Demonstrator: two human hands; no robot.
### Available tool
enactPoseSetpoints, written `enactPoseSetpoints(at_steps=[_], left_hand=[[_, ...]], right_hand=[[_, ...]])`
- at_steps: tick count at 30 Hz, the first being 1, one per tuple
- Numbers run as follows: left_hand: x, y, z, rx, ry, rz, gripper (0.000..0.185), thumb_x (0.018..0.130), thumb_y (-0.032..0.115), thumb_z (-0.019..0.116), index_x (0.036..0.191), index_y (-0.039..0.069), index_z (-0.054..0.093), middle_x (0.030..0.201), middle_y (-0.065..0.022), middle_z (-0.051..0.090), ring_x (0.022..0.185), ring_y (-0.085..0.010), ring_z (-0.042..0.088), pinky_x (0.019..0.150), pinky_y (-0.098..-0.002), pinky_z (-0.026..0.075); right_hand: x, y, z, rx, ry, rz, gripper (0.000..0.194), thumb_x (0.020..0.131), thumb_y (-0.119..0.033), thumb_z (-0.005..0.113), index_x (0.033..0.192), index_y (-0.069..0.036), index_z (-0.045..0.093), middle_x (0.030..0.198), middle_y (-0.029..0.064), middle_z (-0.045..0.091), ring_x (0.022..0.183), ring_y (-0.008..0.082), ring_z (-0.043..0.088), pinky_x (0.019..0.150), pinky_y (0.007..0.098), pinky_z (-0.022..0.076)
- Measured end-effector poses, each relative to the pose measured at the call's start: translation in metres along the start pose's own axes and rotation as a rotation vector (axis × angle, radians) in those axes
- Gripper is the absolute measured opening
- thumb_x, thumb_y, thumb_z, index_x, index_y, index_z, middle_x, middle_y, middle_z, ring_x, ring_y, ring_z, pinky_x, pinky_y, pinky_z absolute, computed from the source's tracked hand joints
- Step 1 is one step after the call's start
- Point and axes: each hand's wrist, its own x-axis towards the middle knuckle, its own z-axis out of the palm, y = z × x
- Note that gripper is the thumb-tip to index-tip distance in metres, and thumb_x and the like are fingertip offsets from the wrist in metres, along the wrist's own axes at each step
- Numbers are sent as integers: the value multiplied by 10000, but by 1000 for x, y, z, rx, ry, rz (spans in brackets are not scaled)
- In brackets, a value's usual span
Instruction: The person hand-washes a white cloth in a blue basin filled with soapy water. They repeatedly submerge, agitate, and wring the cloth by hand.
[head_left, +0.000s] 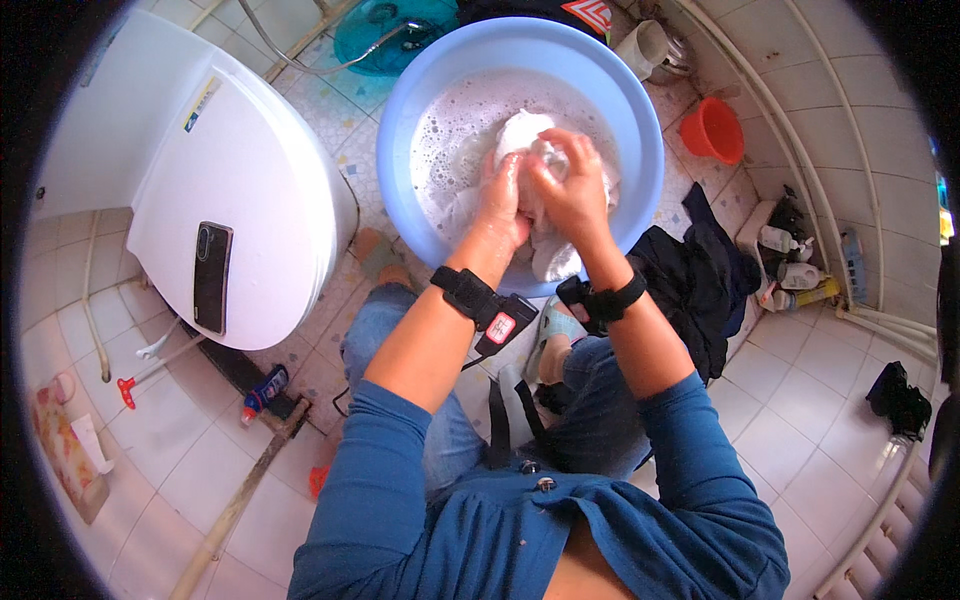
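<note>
A large light-blue plastic basin (401, 187) stands on the floor before me, holding cloudy, soapy water (450, 124) with bubbles on it. Over the water I hold a bunched white cloth (521, 131), wet and partly hidden by my fingers. My left hand (504, 196) grips it from the left, thumb side up. My right hand (574, 184) has it from the right, fingers curled over the top. Part of the cloth hangs below my hands onto the basin's near rim. Both wrists wear black straps with small devices.
A white toilet with a closed lid (255, 150) is at left, a smartphone (213, 277) lying on it. Dark clothes (675, 285) lie right of the basin. Beyond are a red bucket (712, 131), a teal basin (367, 34) with a shower hose, and several bottles (799, 276) by the wall.
</note>
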Motion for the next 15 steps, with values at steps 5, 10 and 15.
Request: enactPoseSetpoints(at_steps=[5,10,15], left_hand=[[-9,20,4,-81,-64,0,540,876,226,612,1324,135,324,1131,-131,527,948,-243,583,768,-373,531],[-16,9,18,147,-65,282,416,836,126,645,1208,74,467,1058,-101,570,937,-202,588,787,-323,514],[-34,-5,26,955,-262,959,407,764,153,675,1123,57,509,1085,-205,576,975,-378,579,862,-435,464]], right_hand=[[-21,-3,4,6,-112,-80,227,719,-234,709,881,-82,662,850,148,619,804,332,592,781,414,471],[1,36,-15,128,-208,365,410,884,-401,570,868,1,653,809,162,644,798,254,627,736,354,466],[21,34,-58,462,-531,501,650,928,-542,478,1279,4,516,1265,79,544,1133,167,511,974,287,388]])
